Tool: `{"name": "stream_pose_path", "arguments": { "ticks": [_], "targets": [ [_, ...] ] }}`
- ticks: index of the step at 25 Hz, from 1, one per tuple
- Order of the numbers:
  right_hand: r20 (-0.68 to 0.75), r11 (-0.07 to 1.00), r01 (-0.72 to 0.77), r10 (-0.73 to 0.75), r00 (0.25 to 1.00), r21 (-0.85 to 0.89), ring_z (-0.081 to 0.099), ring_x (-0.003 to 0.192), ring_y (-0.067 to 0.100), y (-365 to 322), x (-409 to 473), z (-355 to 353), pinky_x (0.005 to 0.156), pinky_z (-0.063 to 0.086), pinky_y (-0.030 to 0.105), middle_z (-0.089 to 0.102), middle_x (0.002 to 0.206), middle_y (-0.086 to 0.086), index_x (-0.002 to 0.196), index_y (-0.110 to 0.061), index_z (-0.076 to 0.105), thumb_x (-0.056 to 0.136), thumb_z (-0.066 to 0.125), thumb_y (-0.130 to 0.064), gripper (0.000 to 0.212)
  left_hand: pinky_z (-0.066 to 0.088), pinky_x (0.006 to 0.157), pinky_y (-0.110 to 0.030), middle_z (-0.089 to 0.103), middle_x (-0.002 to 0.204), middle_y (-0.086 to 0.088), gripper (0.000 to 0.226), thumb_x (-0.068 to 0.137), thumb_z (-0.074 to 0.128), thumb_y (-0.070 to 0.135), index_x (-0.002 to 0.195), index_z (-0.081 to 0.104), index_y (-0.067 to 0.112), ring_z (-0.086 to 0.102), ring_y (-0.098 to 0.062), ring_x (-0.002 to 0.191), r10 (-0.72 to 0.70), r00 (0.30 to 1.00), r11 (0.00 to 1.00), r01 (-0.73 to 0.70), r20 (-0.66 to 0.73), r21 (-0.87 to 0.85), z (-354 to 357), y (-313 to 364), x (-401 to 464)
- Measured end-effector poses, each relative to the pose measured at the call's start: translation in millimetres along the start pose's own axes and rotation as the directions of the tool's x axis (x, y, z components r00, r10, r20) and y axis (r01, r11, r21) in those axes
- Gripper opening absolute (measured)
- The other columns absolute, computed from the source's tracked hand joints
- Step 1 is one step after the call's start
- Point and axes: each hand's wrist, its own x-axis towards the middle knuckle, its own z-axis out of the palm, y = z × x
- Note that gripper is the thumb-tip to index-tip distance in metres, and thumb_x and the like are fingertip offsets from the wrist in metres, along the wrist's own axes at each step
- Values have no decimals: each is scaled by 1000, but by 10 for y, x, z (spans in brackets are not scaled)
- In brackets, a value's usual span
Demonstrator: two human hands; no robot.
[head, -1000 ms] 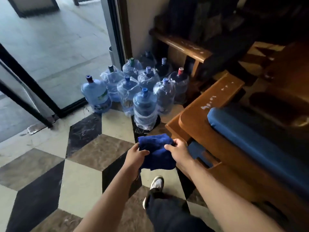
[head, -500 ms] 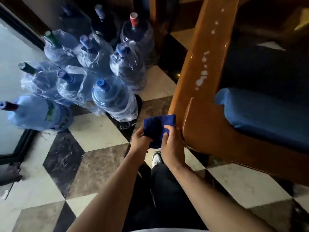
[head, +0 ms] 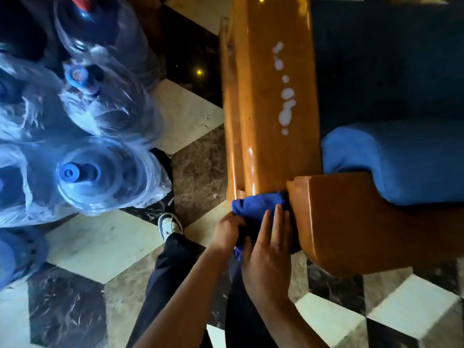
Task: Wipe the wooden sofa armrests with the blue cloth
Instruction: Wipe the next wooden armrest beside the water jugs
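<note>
A glossy wooden sofa armrest (head: 266, 101) runs away from me in the middle of the head view, with a line of white spots along its top. The blue cloth (head: 256, 205) is bunched against the near end of that armrest. My left hand (head: 227, 233) grips the cloth's left edge. My right hand (head: 267, 252) lies flat on the cloth with its fingers stretched out, pressing it towards the wood. Part of the cloth is hidden under both hands.
Several large blue water bottles (head: 82, 172) wrapped in plastic stand on the floor to the left. A blue seat cushion (head: 401, 159) lies right of the armrest, above the wooden sofa front (head: 351, 222). My shoe (head: 170, 224) rests on the checkered tile floor (head: 105, 244).
I have leaned in over the armrest. The cloth has gone from being held in the air in front of the sofa to resting against the armrest's near end, with my right hand flattened on it.
</note>
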Motion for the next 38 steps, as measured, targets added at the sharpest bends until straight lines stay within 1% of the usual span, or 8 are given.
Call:
{"name": "stream_pose_path", "arguments": {
  "ticks": [4,7,10,14,23,27,33,38],
  "targets": [
    [-39,991,-72,68,997,-109,22,154,43,-283,533,136,123,29,56,21,166,25,157,4,28,98,65,-39,82,33,49,-27,54,49,-1,41,90,53,25,49,61,19,44,-14,43,-117,990,990,122,76,-71,-47,401,204],
    [-153,988,-15,-8,988,-151,25,154,41,-421,1309,89,124,28,54,25,167,20,159,-3,28,99,62,-31,75,44,63,-34,68,65,-18,29,97,54,30,81,73,14,54,-28,61,68,992,995,-59,108,-86,29,1041,391],
    [-166,996,-61,48,985,-70,19,156,41,-503,2156,-86,125,18,56,19,170,14,163,-17,23,96,43,-53,79,55,76,-46,69,92,-29,43,100,52,39,121,67,4,64,-37,78,227,971,969,-233,71,84,172,1817,663],
    [-76,984,-178,179,981,11,5,158,42,-569,2907,-315,126,7,58,4,173,14,165,-28,9,88,33,-80,97,62,79,-47,74,100,-12,51,83,50,70,94,64,23,72,-32,87,228,963,952,-252,146,175,196,2351,729],
    [-79,978,-177,186,979,110,18,155,44,-611,2017,-30,123,22,61,15,170,17,163,-21,24,100,30,-60,74,56,89,-51,69,110,-15,55,100,38,59,112,63,11,66,-34,97,152,987,978,-156,44,138,101,2651,800],
    [-20,794,-558,579,815,241,10,157,42,-473,3037,-340,124,11,59,12,171,17,164,-22,17,99,39,-67,82,60,84,-50,72,114,-8,59,96,36,64,123,64,20,71,-30,96,159,984,973,-170,81,153,179,2843,878],
    [327,673,-606,511,795,424,57,125,42,150,4262,-723,94,44,49,56,144,18,148,-25,41,88,23,-84,86,52,98,-54,66,125,-11,68,98,31,68,136,56,17,63,-32,110,96,994,994,-93,-49,48,377,3391,1182],
    [484,396,-619,393,782,678,49,139,37,236,5133,-863,114,38,42,52,151,21,146,-8,53,108,32,-54,63,50,99,-53,65,107,-5,65,97,37,68,132,55,16,61,-28,101,133,972,990,-138,-193,-14,509,3826,1467]
  ]
}}
